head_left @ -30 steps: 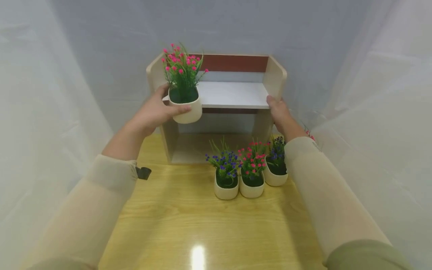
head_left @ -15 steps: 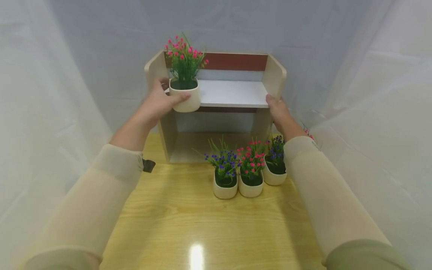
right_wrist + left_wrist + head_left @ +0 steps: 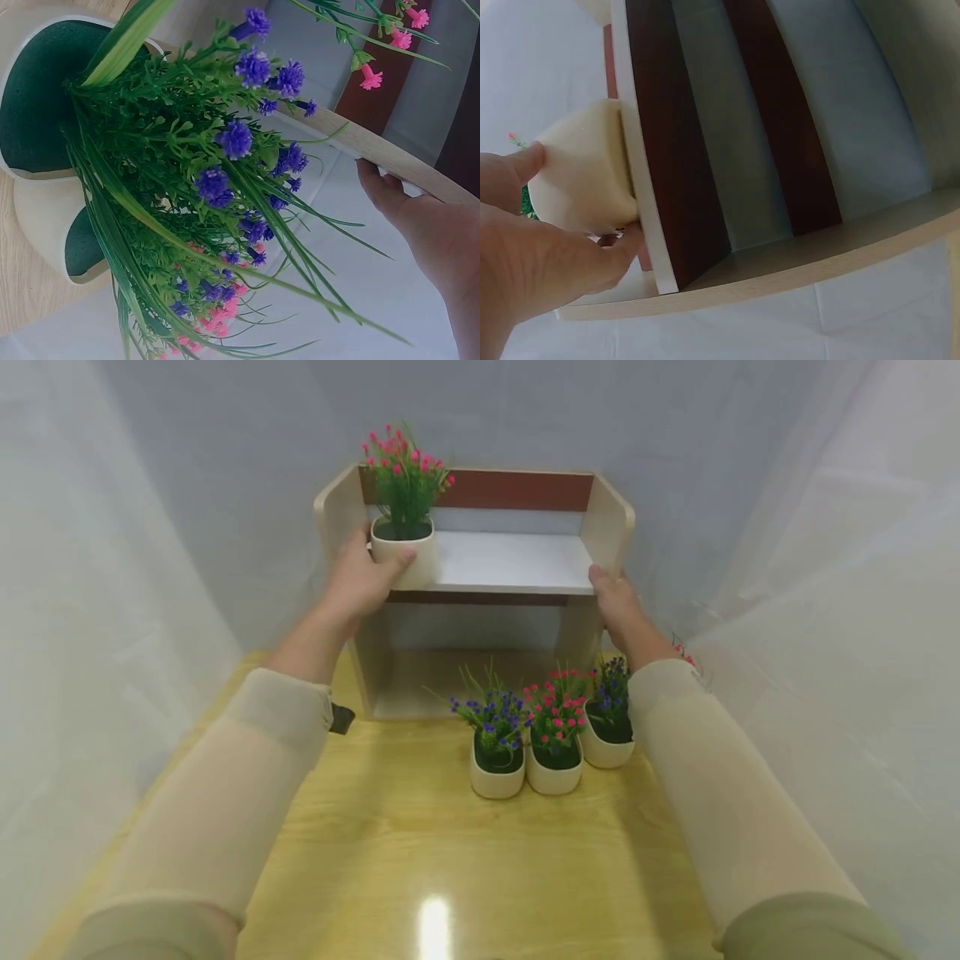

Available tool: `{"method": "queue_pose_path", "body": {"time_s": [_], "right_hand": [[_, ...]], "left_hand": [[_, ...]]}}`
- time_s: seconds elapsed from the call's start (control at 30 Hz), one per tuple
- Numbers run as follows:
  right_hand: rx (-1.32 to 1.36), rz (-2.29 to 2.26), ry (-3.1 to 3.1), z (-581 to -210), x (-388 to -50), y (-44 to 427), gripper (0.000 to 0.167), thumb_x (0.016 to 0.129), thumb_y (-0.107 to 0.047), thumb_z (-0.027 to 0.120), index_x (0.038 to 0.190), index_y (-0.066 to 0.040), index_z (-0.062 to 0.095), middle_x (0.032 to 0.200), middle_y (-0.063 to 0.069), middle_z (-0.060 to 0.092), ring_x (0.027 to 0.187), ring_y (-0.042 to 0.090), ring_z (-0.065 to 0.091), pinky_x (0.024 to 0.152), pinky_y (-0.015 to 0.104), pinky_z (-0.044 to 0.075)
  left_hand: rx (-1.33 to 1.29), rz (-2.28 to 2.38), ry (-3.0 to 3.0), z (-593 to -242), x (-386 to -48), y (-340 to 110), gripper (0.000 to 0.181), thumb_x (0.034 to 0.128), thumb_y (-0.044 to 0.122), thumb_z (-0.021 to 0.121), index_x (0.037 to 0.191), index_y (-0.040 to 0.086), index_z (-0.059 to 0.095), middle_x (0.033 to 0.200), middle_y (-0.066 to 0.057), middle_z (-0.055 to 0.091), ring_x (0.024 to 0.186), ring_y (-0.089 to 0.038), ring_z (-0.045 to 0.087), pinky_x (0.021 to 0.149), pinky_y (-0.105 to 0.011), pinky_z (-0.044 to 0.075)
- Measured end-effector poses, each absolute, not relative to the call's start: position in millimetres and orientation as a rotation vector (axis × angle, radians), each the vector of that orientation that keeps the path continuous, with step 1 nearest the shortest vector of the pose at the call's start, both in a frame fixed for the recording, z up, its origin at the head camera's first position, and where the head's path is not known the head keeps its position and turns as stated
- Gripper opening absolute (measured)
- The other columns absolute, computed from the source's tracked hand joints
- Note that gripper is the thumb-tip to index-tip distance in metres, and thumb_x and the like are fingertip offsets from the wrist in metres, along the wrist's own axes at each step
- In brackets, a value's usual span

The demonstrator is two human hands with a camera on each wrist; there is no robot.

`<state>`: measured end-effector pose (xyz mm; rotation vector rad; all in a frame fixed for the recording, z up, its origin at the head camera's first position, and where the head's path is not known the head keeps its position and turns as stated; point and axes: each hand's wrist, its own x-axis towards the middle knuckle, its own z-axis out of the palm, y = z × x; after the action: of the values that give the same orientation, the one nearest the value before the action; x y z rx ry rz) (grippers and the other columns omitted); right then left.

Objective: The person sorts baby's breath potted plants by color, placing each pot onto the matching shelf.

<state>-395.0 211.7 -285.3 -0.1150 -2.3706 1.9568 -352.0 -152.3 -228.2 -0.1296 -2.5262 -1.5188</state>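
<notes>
Thumb and fingers of the left hand (image 3: 362,578) are gripping a cream pot (image 3: 412,567), and they are standing apart only as much as the pot is wide: the thumb is pressing on its front wall, and the other fingers are going round its left side. The pot is staying upright, and pink flowers (image 3: 408,460) with green leaves are rising from it. It is being held at the left end of the upper board (image 3: 517,564) of a shelf unit, close to the left side panel (image 3: 339,510). If its base is already resting on the board, I cannot tell surely.

The right hand (image 3: 621,610) is holding the right side panel (image 3: 611,522) of the same shelf unit; its thumb is lying at the front edge, near the board's corner, and the fingers are reaching along the outer face.

On the wooden table (image 3: 450,852), before the right part of the shelf unit, a pot with blue-purple flowers (image 3: 497,777) is standing just beside a pot with red-pink flowers (image 3: 555,775). A third pot (image 3: 609,747), also with purple flowers, is standing a little behind them, and the right sleeve (image 3: 720,785) is partly covering it. Pale sheets (image 3: 97,568) are hanging on both sides.
</notes>
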Motion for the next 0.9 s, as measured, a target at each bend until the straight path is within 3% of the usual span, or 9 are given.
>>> {"method": "queue_pose_path", "body": {"time_s": [0.13, 0.4, 0.73, 0.9], "right_hand": [[-0.123, 1.937, -2.382, -282, -393, 211, 0.070, 0.115, -0.051, 0.040, 0.173, -0.017, 0.020, 0.176, 0.016, 0.035, 0.161, 0.036, 0.039, 0.135, 0.054, 0.032], [-0.108, 1.966, -2.344, -277, -391, 210, 0.066, 0.116, -0.047, 0.041, 0.172, -0.017, 0.022, 0.175, 0.016, 0.037, 0.160, 0.036, 0.040, 0.135, 0.053, 0.033], [-0.120, 1.989, -2.337, -276, -391, 211, 0.067, 0.116, -0.047, 0.042, 0.173, -0.020, 0.020, 0.177, 0.013, 0.034, 0.162, 0.033, 0.038, 0.137, 0.052, 0.030], [-0.130, 1.998, -2.338, -278, -391, 211, 0.067, 0.116, -0.047, 0.042, 0.173, -0.020, 0.021, 0.176, 0.013, 0.035, 0.162, 0.033, 0.038, 0.136, 0.053, 0.030]], "left_hand": [[-0.108, -1.477, -2.542, -229, -359, -153, 0.093, 0.1076, 0.049, 0.062, 0.174, 0.012, 0.008, 0.182, -0.014, 0.022, 0.167, -0.025, 0.028, 0.138, -0.040, 0.027], [-0.093, -1.330, -2.624, -225, -372, -156, 0.091, 0.1089, 0.055, 0.055, 0.174, 0.012, 0.009, 0.179, -0.015, 0.029, 0.165, -0.026, 0.031, 0.138, -0.043, 0.027], [-0.074, -1.248, -2.705, -221, -379, -156, 0.092, 0.1101, 0.058, 0.049, 0.175, 0.013, 0.000, 0.181, -0.017, 0.023, 0.168, -0.029, 0.026, 0.140, -0.044, 0.022], [-0.073, -1.217, -2.683, -223, -383, -155, 0.089, 0.1112, 0.054, 0.048, 0.175, 0.010, 0.003, 0.181, -0.017, 0.021, 0.169, -0.030, 0.023, 0.140, -0.042, 0.019]]}}
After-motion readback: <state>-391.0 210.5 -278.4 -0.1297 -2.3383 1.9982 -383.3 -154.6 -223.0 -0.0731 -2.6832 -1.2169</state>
